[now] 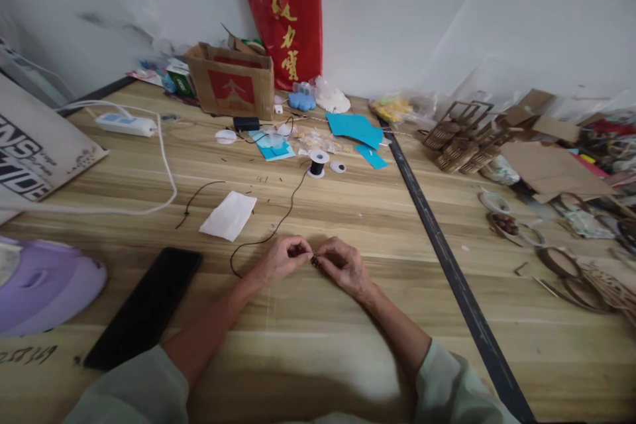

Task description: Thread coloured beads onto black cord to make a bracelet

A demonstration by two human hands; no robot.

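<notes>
My left hand [284,258] and my right hand [346,266] meet low in the middle of the view, both closed in a pinch. Between their fingertips is a small dark knotted or beaded piece [315,261]; its details are too small to tell. A black cord [284,217] curves across the wooden table from a spool [317,164] with white ends and passes behind my left hand and wrist. To the left of my hands lies a folded white paper [228,215], with a short loose black cord [191,200] beside it.
A black phone [145,308] lies near my left forearm, beside a purple object [54,285]. A white cable and power strip [126,124] are at left. Behind are a cardboard box [233,83], red bag [293,20] and blue sheets [355,129]. A dark strip [442,252] crosses at right.
</notes>
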